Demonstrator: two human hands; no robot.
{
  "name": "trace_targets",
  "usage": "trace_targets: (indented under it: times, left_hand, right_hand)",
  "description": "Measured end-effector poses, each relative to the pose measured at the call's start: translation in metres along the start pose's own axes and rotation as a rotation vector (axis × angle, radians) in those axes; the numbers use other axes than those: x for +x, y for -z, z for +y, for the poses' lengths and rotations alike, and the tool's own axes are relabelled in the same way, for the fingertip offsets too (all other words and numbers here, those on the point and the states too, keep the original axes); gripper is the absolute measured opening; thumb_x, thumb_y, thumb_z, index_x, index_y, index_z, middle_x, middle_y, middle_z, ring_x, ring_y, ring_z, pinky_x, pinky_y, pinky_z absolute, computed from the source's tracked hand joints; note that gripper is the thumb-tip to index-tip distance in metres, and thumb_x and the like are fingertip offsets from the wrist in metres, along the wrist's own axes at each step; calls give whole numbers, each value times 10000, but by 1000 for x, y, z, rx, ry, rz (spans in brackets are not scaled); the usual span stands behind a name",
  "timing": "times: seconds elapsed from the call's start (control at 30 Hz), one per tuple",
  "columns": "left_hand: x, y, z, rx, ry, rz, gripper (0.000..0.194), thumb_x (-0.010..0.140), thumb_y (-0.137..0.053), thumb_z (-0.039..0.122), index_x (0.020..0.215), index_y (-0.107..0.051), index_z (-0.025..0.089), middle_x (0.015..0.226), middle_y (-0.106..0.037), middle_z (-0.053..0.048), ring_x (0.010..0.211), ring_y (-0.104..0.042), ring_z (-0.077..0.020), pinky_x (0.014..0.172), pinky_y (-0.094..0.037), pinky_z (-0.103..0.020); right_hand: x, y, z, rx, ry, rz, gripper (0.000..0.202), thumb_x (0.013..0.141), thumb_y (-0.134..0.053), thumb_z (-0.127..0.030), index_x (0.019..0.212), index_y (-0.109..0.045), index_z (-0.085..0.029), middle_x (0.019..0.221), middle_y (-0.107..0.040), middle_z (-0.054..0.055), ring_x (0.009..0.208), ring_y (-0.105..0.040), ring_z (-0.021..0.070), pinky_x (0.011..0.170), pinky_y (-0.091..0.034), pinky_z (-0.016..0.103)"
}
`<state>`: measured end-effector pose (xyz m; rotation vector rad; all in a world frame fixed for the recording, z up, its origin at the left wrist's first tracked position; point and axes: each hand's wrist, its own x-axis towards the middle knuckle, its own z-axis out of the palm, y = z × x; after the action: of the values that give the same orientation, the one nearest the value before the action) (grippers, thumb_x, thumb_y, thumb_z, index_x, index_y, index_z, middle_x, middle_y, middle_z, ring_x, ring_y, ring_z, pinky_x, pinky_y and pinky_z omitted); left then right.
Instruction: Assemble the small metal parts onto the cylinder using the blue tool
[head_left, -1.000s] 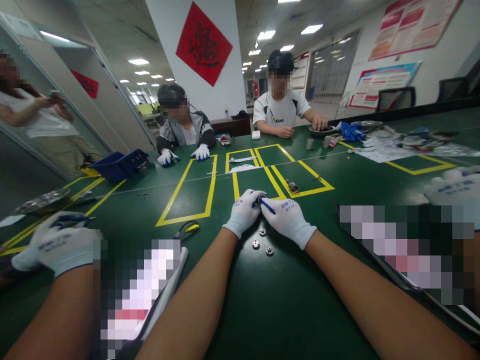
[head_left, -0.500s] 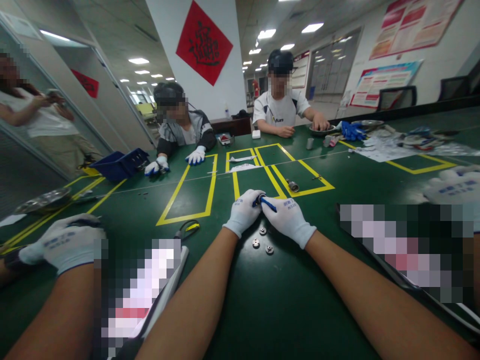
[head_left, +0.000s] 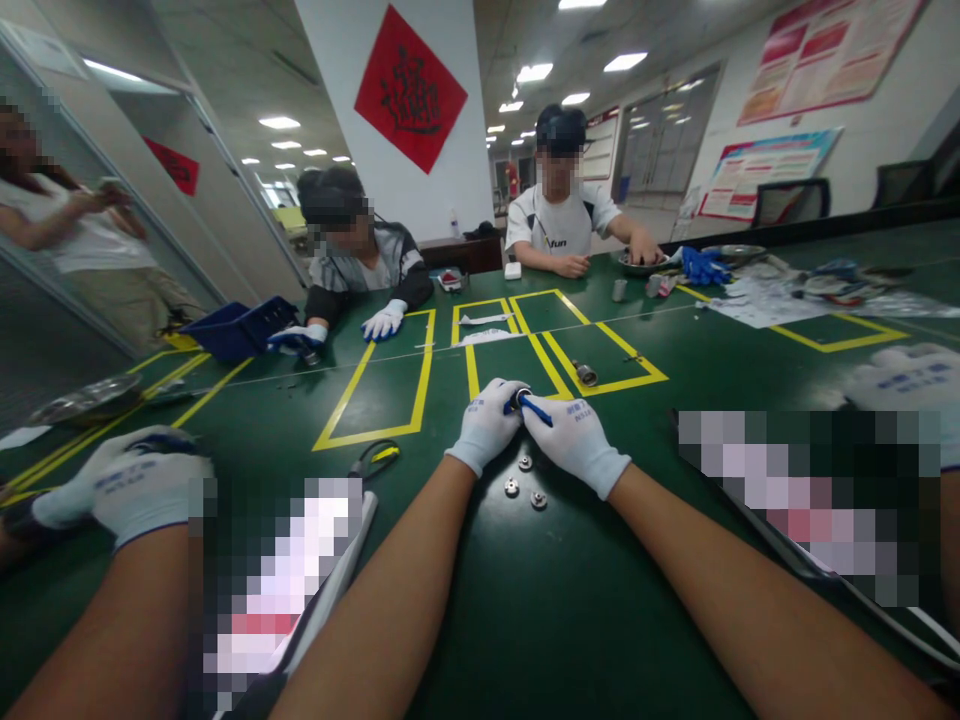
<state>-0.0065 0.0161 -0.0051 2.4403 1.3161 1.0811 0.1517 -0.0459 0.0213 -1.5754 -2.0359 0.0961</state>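
My left hand [head_left: 491,418], in a white work glove, is closed with its fingertips around a small dark, metallic-looking part [head_left: 517,400]. My right hand [head_left: 574,430] wears a matching glove with a blue palm side and meets it fingertip to fingertip, closed on the same part. Most of that part is hidden by the fingers. Below the hands lie three small round metal discs with centre holes, one of them a disc [head_left: 538,500] nearest the right forearm. Beyond the right hand, a metal cylindrical fitting [head_left: 586,374] rests inside a yellow taped outline.
Yellow tape [head_left: 367,438] marks rectangles on the green table [head_left: 517,620]. A cable end [head_left: 375,458] lies left of my hands; blurred-out screens flank my forearms. Gloved co-workers' hands are at both sides. Across the table sit two people, a blue bin [head_left: 240,328] and scattered papers [head_left: 757,300].
My hands stay in nearly the same place, still together on the small part. Across the table, the left co-worker leans lower, and their gloved hands shift leftward.
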Motion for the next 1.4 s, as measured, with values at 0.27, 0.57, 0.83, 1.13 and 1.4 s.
trace_targets:
  times: [0.27, 0.57, 0.83, 1.13, 1.4]
  left_hand:
    - [1, -4, -5, 15, 15, -11, 284, 891, -618, 200, 1162, -691, 242, 1167, -719, -61, 1087, -675, -217, 1021, -538, -371]
    - [1, -3, -6, 15, 3, -18, 307, 890, -621, 194, 1185, -686, 247, 1188, -722, -64, 1106, -677, -221, 1030, -541, -381]
    - [0, -3, -7, -32, -23, -22, 336, 883, -596, 145, 1197, -674, 234, 1198, -718, -66, 1124, -670, -218, 1044, -534, -387]
    - [0, -4, -9, -41, -31, -29, 367, 879, -597, 137, 1221, -660, 252, 1216, -709, -60, 1146, -660, -221, 1054, -532, -400]
    - [0, -4, -9, -38, -50, -24, 325, 869, -619, 151, 1178, -673, 235, 1192, -708, -62, 1126, -661, -216, 1040, -534, -384]
  right_hand:
    - [1, -1, 0, -17, -7, -11, 337, 1021, -448, -385, 1131, -740, -258, 1097, -781, 51, 978, -717, 205, 856, -465, 284]
    - [1, -2, 0, -24, -11, -10, 347, 1028, -433, -388, 1107, -746, -262, 1077, -784, 49, 978, -714, 203, 854, -461, 281]
    - [1, -1, 1, -138, 27, -38, 366, 1029, -424, -402, 1192, -723, -268, 1040, -787, 72, 931, -720, 222, 802, -452, 306]
    - [2, -1, 1, -38, 12, -23, 338, 1025, -445, -383, 1144, -737, -262, 1088, -783, 54, 980, -715, 203, 857, -464, 281]
    - [2, -2, 3, -116, 19, -44, 352, 1029, -429, -399, 1173, -724, -273, 1080, -783, 56, 945, -717, 211, 811, -451, 298]
